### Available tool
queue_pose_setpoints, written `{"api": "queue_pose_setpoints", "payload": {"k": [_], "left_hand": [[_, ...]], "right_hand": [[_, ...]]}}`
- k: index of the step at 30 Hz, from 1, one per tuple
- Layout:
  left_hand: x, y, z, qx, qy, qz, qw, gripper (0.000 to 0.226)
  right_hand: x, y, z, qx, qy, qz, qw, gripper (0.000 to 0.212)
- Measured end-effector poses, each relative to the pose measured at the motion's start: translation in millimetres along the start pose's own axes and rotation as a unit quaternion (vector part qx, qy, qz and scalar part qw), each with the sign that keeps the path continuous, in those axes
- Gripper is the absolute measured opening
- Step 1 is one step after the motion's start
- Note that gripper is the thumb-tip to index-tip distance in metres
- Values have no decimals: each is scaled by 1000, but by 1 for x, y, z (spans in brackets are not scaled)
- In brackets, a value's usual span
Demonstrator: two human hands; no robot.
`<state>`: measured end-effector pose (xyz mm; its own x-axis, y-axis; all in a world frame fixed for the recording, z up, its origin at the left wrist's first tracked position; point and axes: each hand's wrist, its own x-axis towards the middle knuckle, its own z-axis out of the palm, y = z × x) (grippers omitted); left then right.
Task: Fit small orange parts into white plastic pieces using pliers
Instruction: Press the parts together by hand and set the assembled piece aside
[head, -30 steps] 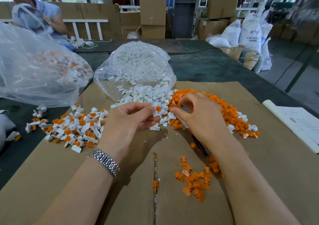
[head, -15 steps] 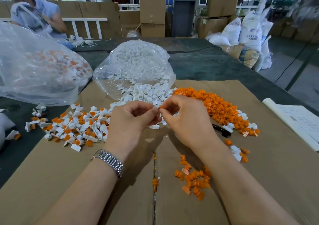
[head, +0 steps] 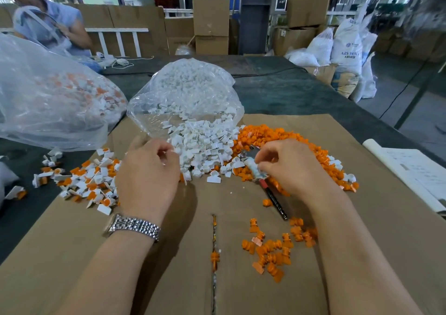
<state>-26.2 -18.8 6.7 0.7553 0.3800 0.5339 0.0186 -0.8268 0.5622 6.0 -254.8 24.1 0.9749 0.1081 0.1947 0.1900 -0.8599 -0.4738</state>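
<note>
Orange plastic inserts [head: 277, 141] and white plastic clips [head: 205, 143] are heaped within reach; right hand [head: 292, 167] grips tape-wrapped pliers [head: 255, 170], left hand [head: 149, 172] pinches something small, likely a clip.

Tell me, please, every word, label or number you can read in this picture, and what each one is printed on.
"ABS RESIN": on the white sack behind the table on the right; the smaller line under it is blurred.
Printing on the white paper sheet at the right edge: too small to read.
Cardboard boxes: no legible print.
</note>
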Motion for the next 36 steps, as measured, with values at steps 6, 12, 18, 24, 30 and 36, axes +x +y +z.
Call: {"api": "queue_pose_setpoints", "payload": {"k": [6, 12, 18, 24, 30, 36], "left_hand": [[-4, 4, 8, 22, -37, 117, 992, 17], [-12, 8, 27, 75, -134, 193, 969, 24], [-18, 19, 32, 122, -171, 210, 955, 32], [-23, 23, 26, 70, -194, 201, 958, 21], [-21, 27, 23, -97, -216, 72, 969, 9], [-7, 22, 10, -601, -307, -330, 660, 31]], "right_hand": [[-2, -7, 17, -154, -41, -58, 986, 18], [2, -15, 35, -239, -2, -83, 967, 14], [0, -21, 26, -49, 35, -62, 996, 9], [-1, -24, 21, 89, 16, -33, 995, 16], [0, -23, 20, 197, 33, -10, 980, 10], [-2, -22, 14, 377, -5, 6, 926, 6]]}}
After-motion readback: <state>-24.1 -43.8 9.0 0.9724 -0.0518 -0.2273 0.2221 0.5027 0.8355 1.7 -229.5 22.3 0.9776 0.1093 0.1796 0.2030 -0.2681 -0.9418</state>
